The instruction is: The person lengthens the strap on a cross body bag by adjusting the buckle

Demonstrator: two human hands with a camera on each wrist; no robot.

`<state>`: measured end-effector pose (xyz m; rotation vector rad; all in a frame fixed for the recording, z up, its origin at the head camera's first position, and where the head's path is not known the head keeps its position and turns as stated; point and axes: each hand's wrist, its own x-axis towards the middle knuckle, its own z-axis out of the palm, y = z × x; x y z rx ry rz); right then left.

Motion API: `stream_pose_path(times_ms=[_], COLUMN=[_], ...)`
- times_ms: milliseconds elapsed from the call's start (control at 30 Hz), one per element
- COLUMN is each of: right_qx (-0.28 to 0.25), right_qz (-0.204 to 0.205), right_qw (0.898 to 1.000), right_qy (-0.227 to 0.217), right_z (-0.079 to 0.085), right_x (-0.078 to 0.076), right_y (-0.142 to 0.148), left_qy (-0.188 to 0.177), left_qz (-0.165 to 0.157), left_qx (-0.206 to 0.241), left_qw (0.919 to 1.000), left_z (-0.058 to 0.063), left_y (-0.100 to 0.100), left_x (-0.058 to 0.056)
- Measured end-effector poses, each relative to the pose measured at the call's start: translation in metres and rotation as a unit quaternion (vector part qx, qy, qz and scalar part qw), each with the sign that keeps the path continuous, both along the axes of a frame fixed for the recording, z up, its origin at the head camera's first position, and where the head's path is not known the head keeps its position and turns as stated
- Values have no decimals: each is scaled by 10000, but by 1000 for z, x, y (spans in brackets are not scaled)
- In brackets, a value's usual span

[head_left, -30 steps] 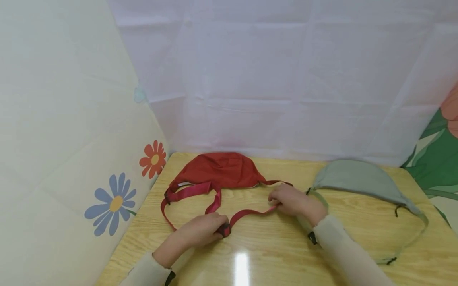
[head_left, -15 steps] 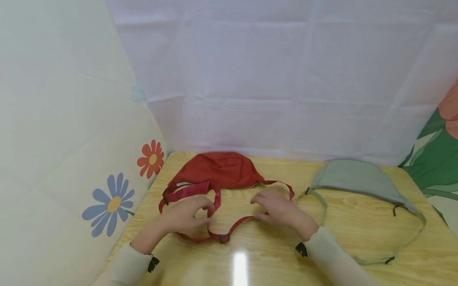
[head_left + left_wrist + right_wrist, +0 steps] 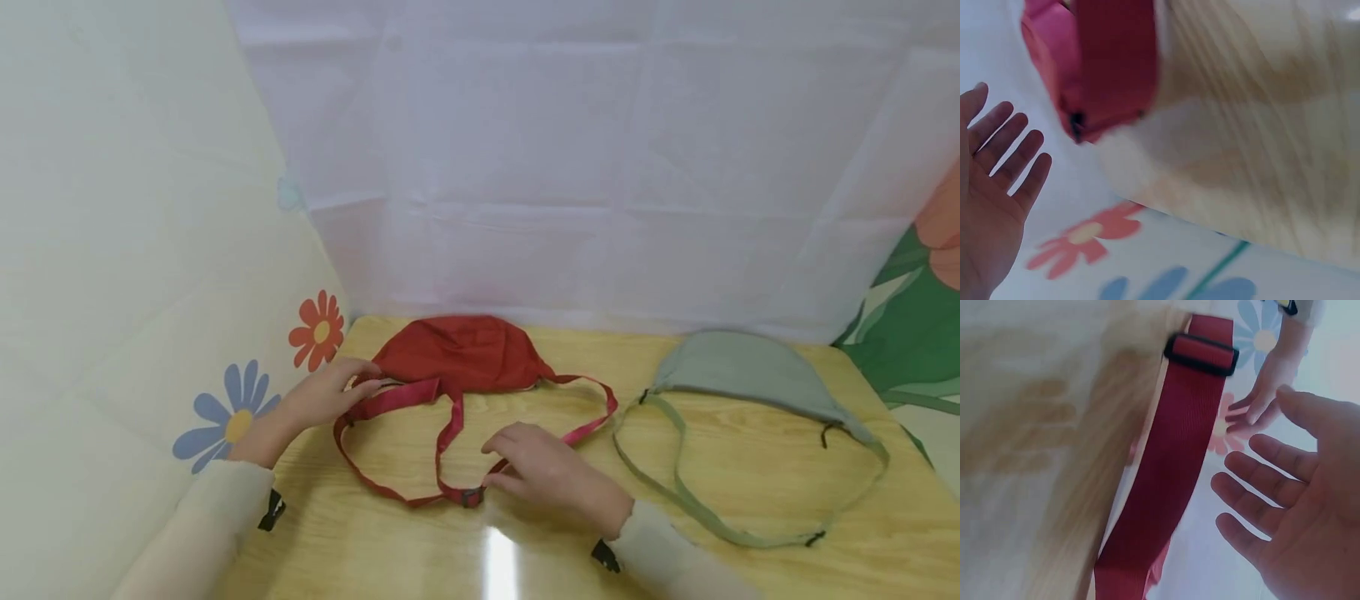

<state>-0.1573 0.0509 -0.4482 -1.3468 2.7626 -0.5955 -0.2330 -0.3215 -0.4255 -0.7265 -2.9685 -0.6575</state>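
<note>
A red waist bag (image 3: 465, 354) lies at the back left of the table, its strap (image 3: 397, 400) looped out in front. My left hand (image 3: 322, 398) is at the bag's left end, its fingers spread and holding nothing; in the left wrist view the open palm (image 3: 991, 200) faces the bag's red end (image 3: 1110, 69). Over the front of the strap loop hovers my right hand (image 3: 543, 471), fingers loosely extended. The strap's black slider buckle (image 3: 471, 498) lies just left of it. In the right wrist view the strap (image 3: 1172, 450) runs beside the relaxed fingers (image 3: 1266, 469).
A grey-green waist bag (image 3: 750, 375) lies on the right of the wooden table (image 3: 375, 550), its thin strap (image 3: 712, 521) looped toward the front. White cloth (image 3: 525, 167) hangs behind, and a flower-printed sheet (image 3: 150, 292) stands along the left edge.
My left hand has let go of the strap near the buckle and moved back-left to the bag's end. The right hand has released the strap and come left and forward, toward the buckle.
</note>
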Motion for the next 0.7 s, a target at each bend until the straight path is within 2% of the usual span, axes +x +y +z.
stream_pose_path(times_ms=[67, 200, 467, 567, 700], right_qx=[64, 181, 337, 406, 494], right_qz=[27, 156, 404, 480, 588], right_qw=[10000, 9997, 9985, 9977, 9962], right_qy=[-38, -7, 155, 270, 419], right_z=[-1, -3, -10, -12, -14], right_x=[3, 7, 6, 5, 4], right_y=[-5, -13, -27, -32, -38], left_qy=[-99, -258, -161, -237, -428], left_qz=[117, 136, 54, 23, 154], left_qx=[-74, -40, -147, -160, -156], left_qw=[9999, 9996, 9997, 9996, 9988], left_z=[-3, -9, -28, -34, -39], left_y=[-8, -16, -16, -17, -18], left_x=[-4, -10, -26, -31, -33])
